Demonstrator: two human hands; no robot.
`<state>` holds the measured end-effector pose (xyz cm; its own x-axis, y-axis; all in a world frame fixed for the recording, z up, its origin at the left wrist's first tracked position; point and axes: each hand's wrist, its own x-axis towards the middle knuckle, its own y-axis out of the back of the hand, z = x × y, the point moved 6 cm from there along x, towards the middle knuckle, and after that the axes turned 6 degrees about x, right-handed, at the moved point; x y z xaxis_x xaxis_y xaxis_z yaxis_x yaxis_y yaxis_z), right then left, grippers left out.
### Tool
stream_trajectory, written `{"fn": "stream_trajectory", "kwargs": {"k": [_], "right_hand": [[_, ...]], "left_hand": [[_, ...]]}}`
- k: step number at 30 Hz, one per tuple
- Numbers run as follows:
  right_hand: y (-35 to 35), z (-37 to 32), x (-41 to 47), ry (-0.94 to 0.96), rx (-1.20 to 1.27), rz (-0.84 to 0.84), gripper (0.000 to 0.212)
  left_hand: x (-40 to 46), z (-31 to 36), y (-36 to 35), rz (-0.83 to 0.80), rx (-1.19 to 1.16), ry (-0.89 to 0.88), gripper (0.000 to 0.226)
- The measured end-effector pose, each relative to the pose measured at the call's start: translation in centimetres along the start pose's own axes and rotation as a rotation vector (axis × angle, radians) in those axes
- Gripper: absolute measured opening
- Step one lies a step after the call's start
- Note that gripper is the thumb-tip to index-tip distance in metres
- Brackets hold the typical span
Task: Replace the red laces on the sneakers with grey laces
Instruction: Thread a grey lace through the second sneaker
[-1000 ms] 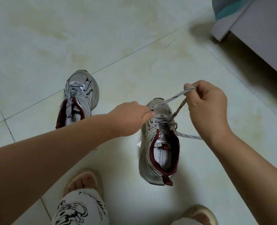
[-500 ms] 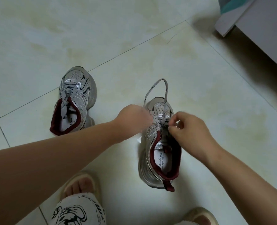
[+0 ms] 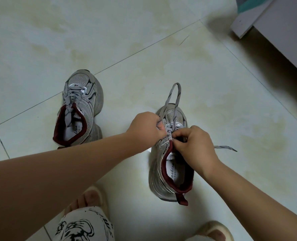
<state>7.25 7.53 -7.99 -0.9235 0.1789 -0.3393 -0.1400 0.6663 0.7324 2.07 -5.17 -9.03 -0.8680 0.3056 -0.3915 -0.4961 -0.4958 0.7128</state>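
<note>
Seen from the head camera, both sneakers stand on the tiled floor (image 3: 144, 40), toes pointing away from the person, which leaves the tongues and eyelets facing up within reach. The far sneaker (image 3: 81, 108) on the left is already threaded with a grey lace, its ends tucked into the opening, so it looks finished. The near sneaker (image 3: 172, 150) is the one in hand. The left hand (image 3: 145, 126) pinches one side of the grey lace (image 3: 176, 94) at the top eyelets, probably to keep tension. The right hand (image 3: 191, 145) pinches the lace at the crossing point, apparently to form a knot. A loop stands up over the toe, and a loose end (image 3: 226, 147) trails on the floor to the right. No red lace is visible.
</note>
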Motion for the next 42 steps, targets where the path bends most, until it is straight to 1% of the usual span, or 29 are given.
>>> {"fn": "stream_trajectory", "kwargs": {"k": [2,4,6,7,9,11,16,20,23,26,28,29,30,32,33,34,35,37,38,40,41,42], "right_hand": [[0.0,0.0,0.0,-0.001,0.049,0.011,0.009],[-0.1,0.0,0.0,-0.011,0.068,0.011,0.009],[-0.3,0.1,0.1,-0.027,0.067,-0.004,0.010],[-0.4,0.0,0.1,-0.035,0.069,-0.014,0.011],[-0.7,-0.1,0.4,-0.045,0.078,-0.045,0.011],[-1.0,-0.5,0.5,-0.041,0.082,-0.080,0.016],[-0.9,-0.9,0.5,-0.064,0.160,-0.070,0.023],[0.8,-1.1,-0.2,-0.011,0.146,-0.010,0.031],[4.0,-0.7,-0.9,0.028,0.185,0.128,0.034],[9.4,0.9,-1.9,-0.019,0.363,0.333,0.030],[12.5,2.1,-2.5,-0.051,0.558,0.454,0.036],[13.2,2.6,-2.6,-0.073,0.695,0.468,0.039],[13.2,2.8,-2.4,-0.106,0.863,0.431,0.040],[11.3,2.2,-1.8,-0.182,1.218,0.256,0.035],[10.1,1.5,-1.5,-0.212,1.365,0.161,0.033],[9.2,1.0,-1.3,-0.232,1.460,0.096,0.035],[9.0,0.7,-1.0,-0.227,1.488,0.070,0.038],[11.3,1.4,-0.2,-0.187,1.454,0.133,0.045],[13.1,2.1,-0.1,-0.163,1.428,0.198,0.044],[16.0,3.5,0.0,-0.173,1.432,0.303,0.036],[16.9,4.1,0.2,-0.179,1.436,0.331,0.035],[17.4,4.0,0.4,-0.160,1.434,0.323,0.033]], "left_hand": [[0.0,0.3,-0.4,-0.027,0.023,-0.025,0.022],[0.0,0.6,-0.6,-0.030,0.034,-0.043,0.021],[0.1,0.5,-0.8,-0.033,-0.006,-0.034,0.019],[0.1,0.2,-1.0,-0.046,-0.079,-0.012,0.016],[-0.1,-0.4,-1.5,-0.125,-0.352,0.069,0.006],[-0.3,-0.6,-2.1,-0.197,-0.584,0.112,0.020],[-0.9,-0.5,-2.8,-0.248,-0.811,0.091,0.032],[-0.7,-1.4,-2.8,-0.254,-0.833,0.123,0.045],[-0.9,-2.0,-2.7,-0.252,-0.850,0.167,0.042],[-1.4,-2.8,-2.6,-0.216,-0.885,0.235,0.032],[-1.6,-2.8,-2.6,-0.200,-0.883,0.260,0.030],[-1.7,-2.8,-2.7,-0.190,-0.882,0.268,0.030],[-1.7,-2.7,-2.7,-0.177,-0.871,0.272,0.030],[-1.8,-2.5,-2.7,-0.140,-0.818,0.271,0.030],[-1.8,-2.4,-2.6,-0.119,-0.796,0.270,0.030],[-1.9,-2.4,-2.7,-0.097,-0.788,0.269,0.030],[-2.0,-2.4,-2.7,-0.075,-0.790,0.268,0.030],[-2.1,-2.4,-2.6,-0.025,-0.767,0.259,0.028],[-2.3,-2.5,-2.4,0.004,-0.732,0.254,0.027],[-2.4,-2.5,-2.3,0.037,-0.670,0.233,0.028],[-2.6,-2.3,-2.2,0.036,-0.646,0.216,0.029],[-2.6,-1.8,-2.0,0.036,-0.602,0.171,0.029]]}}
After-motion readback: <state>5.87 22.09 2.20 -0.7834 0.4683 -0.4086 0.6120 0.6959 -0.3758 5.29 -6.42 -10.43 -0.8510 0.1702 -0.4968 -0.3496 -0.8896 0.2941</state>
